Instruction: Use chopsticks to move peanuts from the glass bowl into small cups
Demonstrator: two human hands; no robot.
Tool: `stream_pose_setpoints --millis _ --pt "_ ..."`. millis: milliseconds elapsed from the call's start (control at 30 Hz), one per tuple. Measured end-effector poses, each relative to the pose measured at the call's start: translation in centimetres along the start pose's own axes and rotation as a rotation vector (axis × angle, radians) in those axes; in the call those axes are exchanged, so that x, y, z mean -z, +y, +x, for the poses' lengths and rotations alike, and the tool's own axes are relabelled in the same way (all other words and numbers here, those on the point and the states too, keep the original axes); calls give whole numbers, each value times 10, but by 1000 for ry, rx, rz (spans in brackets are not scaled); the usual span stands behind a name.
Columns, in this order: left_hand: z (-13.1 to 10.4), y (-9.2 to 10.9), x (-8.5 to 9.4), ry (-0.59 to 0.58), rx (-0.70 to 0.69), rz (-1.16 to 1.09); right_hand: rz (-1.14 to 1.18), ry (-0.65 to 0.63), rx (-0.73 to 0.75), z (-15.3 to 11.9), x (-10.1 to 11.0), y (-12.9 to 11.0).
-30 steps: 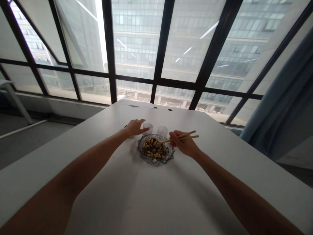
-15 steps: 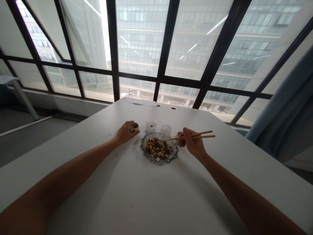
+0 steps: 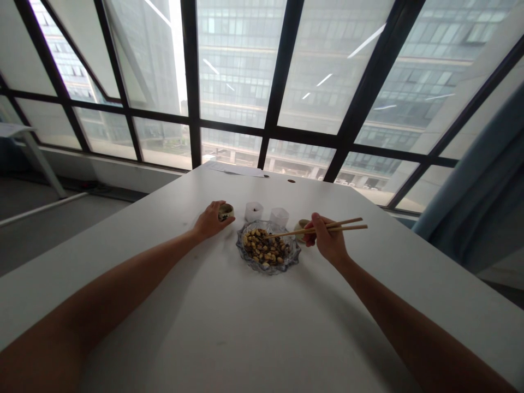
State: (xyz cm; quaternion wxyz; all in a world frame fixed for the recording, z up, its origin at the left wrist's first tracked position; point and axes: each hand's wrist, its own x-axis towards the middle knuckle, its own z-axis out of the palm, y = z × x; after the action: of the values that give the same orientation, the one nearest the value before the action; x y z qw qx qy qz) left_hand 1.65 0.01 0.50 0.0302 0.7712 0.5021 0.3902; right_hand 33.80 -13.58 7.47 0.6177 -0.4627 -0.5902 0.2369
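Note:
My left hand point(image 3: 212, 220) is closed around the side of a small cup point(image 3: 225, 213) with dark markings, which stands on the table. In my right hand point(image 3: 326, 238) is a pair of chopsticks point(image 3: 343, 226), their tips over the glass bowl point(image 3: 269, 271) with a scalloped rim. Mixed nuts or seeds point(image 3: 266, 250) fill the bowl; whether the tips hold a piece is too small to tell. Partly hidden behind my right fingers is a second small cup point(image 3: 300, 226). Two white paper-like cups, one on the left point(image 3: 254, 211) and one on the right point(image 3: 279, 216), stand just behind the bowl.
Everything stands on a white table point(image 3: 221, 311). A sheet of paper point(image 3: 235, 170) lies at its far edge, near a dark round hole point(image 3: 291, 181). Tall windows rise beyond, and a blue curtain point(image 3: 470, 191) hangs at right. Another table point(image 3: 14, 130) is at far left.
My right hand and the chopsticks have shifted slightly to the right, showing more of the cup behind. My left hand stays on its cup.

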Motion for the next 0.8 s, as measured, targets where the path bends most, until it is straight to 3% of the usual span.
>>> stream_pose_setpoints --millis 233,333,567,800 --pt "1 0 0 11 -4 -5 -254 -284 255 -5 8 1" --pt "1 -1 -1 12 -4 -4 -293 -326 280 -7 7 2" --pt "1 -1 0 2 -8 -17 -82 -132 95 -5 0 3" --pt "2 0 0 8 -14 -25 250 199 -378 11 -1 18"
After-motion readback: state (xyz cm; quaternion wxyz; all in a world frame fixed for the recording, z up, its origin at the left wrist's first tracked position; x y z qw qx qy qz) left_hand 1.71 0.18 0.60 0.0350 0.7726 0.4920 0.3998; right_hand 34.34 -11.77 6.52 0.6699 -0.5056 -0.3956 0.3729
